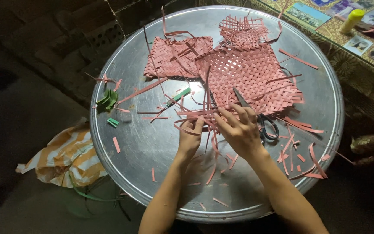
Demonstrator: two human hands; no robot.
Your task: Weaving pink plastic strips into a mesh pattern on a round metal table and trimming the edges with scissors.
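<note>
We saw both hands meet at the middle of the round metal tray. The left hand was curled, pinching loose pink strips; the right hand lay half closed over the same tangle, fingers bent on it. Scissors rested just right of that hand, partly under it. Beyond lay the large woven pink mat, with two smaller mats farther left. Green scraps sat at the tray's left edge, and a striped bag lay off to the left.
</note>
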